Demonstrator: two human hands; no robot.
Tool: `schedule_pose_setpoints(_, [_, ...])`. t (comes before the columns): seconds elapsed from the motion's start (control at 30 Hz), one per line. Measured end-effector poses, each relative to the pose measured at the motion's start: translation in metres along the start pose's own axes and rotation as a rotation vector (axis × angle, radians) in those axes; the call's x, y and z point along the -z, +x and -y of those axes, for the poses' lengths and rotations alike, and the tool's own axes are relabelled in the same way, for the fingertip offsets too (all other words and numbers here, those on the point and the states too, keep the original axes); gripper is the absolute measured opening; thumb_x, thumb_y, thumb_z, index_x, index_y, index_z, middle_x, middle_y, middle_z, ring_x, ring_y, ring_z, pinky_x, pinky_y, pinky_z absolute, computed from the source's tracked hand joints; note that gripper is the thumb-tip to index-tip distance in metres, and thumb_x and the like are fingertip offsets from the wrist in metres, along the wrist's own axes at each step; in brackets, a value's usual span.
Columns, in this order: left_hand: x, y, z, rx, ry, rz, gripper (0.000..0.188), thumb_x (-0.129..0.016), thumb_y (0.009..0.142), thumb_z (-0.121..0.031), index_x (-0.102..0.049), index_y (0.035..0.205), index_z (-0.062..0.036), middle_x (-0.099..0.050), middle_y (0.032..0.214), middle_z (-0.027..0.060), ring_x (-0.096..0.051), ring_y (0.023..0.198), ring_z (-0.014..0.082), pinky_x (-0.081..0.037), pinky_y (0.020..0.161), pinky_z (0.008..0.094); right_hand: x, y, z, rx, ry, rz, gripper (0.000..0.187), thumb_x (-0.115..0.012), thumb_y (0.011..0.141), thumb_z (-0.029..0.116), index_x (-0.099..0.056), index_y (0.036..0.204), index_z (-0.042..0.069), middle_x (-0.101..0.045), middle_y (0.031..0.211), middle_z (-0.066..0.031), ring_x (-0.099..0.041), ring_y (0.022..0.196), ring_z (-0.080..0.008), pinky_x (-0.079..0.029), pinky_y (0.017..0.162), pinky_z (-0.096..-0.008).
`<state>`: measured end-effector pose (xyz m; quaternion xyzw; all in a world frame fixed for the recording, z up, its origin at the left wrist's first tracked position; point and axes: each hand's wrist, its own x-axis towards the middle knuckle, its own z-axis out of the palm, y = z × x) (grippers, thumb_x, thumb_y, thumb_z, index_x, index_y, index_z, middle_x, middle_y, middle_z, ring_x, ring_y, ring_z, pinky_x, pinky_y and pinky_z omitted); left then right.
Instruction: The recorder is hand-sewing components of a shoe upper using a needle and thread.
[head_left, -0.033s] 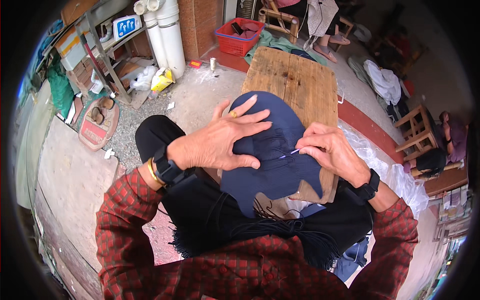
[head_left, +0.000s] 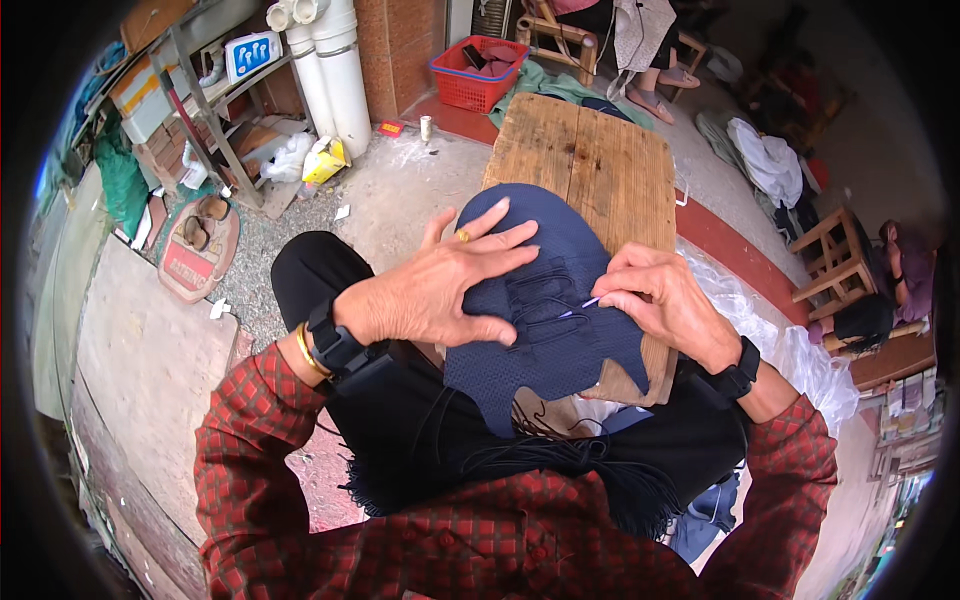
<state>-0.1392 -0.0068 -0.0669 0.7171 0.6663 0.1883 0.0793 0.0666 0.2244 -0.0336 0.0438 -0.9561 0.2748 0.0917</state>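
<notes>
A dark blue piece of fabric (head_left: 545,225), shaped like a flat shoe upper with a rounded far end and notched near edge, lies over the wooden bench and my lap. My left hand (head_left: 435,285) rests on its left side, fingers spread and thumb apart, holding nothing. At the right side my right hand (head_left: 660,295) pinches a thin, pale purple needle-like tool (head_left: 591,302) against the fabric. Dark cords (head_left: 535,295) run in rows across the middle of the piece, between my hands. The tool's middle seems hidden under cord or fabric.
The wooden bench (head_left: 600,160) stands before me. Loose black cords (head_left: 600,465) lie on my lap. Clear plastic bags (head_left: 815,370) sit to the right. Farther off are a red basket (head_left: 478,90), white pipes (head_left: 338,80), a bamboo stool (head_left: 840,260) and other seated people.
My left hand has shifted very slightly left on the fabric, and more of the cords shows beside its thumb. The right hand keeps its pinch in nearly the same place.
</notes>
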Motion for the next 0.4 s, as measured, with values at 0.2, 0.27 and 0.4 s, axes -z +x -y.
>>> schedule_pose_setpoints(0.2, [-0.0098,-0.0031,0.0003,0.042,0.0,-0.024,0.096,-0.077,0.081,-0.059,-0.041,0.157,-0.0131,-0.027,0.17,0.0058,-0.013,0.159,0.0329,-0.008,0.121,0.0679,-0.0014,-0.0011,-0.0031,0.03,0.001,-0.019,0.015,-0.079,0.083,0.006,-0.077,0.097,0.003,-0.067,0.089,-0.0078,-0.066,0.08,-0.0228,-0.051,0.069,-0.034])
schedule_pose_setpoints(0.27, [-0.0083,-0.0005,0.0021,0.039,-0.001,-0.001,0.094,-0.076,0.082,-0.057,-0.04,0.158,-0.0144,-0.027,0.17,0.0052,-0.013,0.159,0.0328,-0.006,0.12,0.0694,0.0009,-0.002,-0.0019,0.021,0.004,-0.01,0.014,-0.079,0.083,0.006,-0.077,0.097,0.003,-0.067,0.089,-0.0075,-0.066,0.08,-0.0221,-0.05,0.068,-0.0337])
schedule_pose_setpoints(0.4, [-0.0044,0.0024,0.0039,0.016,-0.003,0.014,0.093,-0.077,0.084,-0.054,-0.038,0.159,-0.0162,-0.025,0.17,0.0049,-0.012,0.159,0.0327,-0.006,0.12,0.0711,-0.0022,0.0009,-0.0012,-0.02,0.086,0.025,0.013,-0.079,0.085,0.007,-0.077,0.097,0.003,-0.067,0.09,-0.0066,-0.065,0.08,-0.0198,-0.049,0.067,-0.0327])
